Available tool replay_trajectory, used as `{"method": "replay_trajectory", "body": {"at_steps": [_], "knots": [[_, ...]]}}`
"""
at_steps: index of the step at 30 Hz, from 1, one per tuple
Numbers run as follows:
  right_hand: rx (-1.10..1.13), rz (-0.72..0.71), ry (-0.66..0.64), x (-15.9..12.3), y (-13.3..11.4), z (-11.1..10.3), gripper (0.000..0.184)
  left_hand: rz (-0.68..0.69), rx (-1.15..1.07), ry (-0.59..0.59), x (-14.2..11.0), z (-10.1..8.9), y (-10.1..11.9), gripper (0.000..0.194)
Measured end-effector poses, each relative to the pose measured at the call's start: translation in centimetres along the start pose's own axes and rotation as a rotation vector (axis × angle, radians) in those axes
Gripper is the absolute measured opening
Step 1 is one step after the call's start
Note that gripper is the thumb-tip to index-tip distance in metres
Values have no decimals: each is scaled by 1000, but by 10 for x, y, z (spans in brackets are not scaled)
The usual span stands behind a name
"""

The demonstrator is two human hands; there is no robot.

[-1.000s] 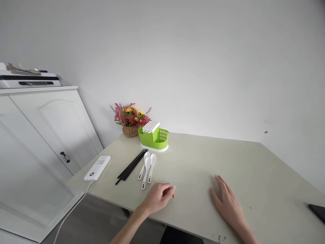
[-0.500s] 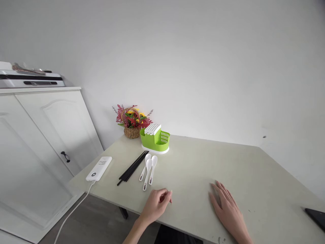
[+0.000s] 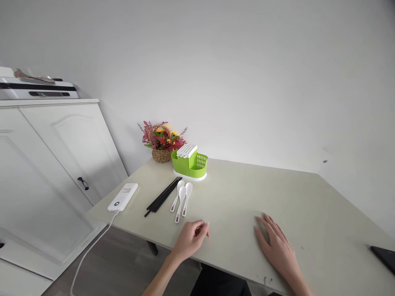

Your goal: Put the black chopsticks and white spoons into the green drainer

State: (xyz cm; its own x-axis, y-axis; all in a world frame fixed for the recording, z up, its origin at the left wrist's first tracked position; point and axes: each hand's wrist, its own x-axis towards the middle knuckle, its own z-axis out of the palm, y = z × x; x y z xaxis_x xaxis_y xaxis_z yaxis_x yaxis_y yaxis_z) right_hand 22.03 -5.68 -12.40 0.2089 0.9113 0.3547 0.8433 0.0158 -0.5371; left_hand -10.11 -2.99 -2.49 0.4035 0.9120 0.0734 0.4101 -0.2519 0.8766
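My left hand (image 3: 190, 239) rests on the near edge of the pale table (image 3: 247, 193), its fingers loosely curled with nothing visible in them. Just beyond it lie three white spoons (image 3: 182, 197) side by side, and left of those a bundle of black chopsticks (image 3: 162, 196). My right hand (image 3: 276, 246) lies flat on the table, palm down, fingers stretched out, holding nothing. Behind the spoons stands a green cutlery holder (image 3: 189, 163) with a white slotted lid.
A white power bank (image 3: 122, 197) with a cable hanging off the edge lies at the table's left. A basket of flowers (image 3: 162, 142) stands against the wall. A white cabinet (image 3: 52, 164) is at left; a dark flat object (image 3: 384, 257) lies at far right.
The view has shifted slightly; both hands have stayed in about the same places on the table, the left one drawn a little nearer the edge.
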Motion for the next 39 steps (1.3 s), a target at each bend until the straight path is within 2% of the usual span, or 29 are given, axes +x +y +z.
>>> {"method": "replay_trajectory", "body": {"at_steps": [9,12,13,15,18,20,23,26,29,32,36,39], "knots": [[-19,39,-49,0,-1,-2,60,12,4,13,-1,2,-4,54],[-33,35,-60,0,-3,-4,59,40,-2,50,-6,-4,-6,52],[-34,31,-60,0,-3,-4,59,46,8,96,-8,-10,-8,52],[-36,23,-60,0,-2,-4,58,42,59,260,-12,-28,-14,50],[-39,16,-53,0,0,-4,59,13,243,558,-12,-71,-29,45],[-41,17,-52,0,1,-4,59,14,435,658,-8,-104,-42,38],[-44,19,-55,0,1,-5,59,-23,716,622,3,-147,-62,31],[-42,7,-47,-1,2,-5,59,-170,871,458,14,-169,-72,39],[-43,-6,-39,-1,4,-3,58,-305,952,281,22,-174,-66,54],[-48,-16,-26,-1,6,0,57,-403,1030,169,31,-171,-50,62],[-51,-21,-21,-1,6,1,58,-487,1116,72,47,-169,-31,55],[-51,-18,-34,-1,6,0,58,-525,1128,32,63,-174,-25,47]]}}
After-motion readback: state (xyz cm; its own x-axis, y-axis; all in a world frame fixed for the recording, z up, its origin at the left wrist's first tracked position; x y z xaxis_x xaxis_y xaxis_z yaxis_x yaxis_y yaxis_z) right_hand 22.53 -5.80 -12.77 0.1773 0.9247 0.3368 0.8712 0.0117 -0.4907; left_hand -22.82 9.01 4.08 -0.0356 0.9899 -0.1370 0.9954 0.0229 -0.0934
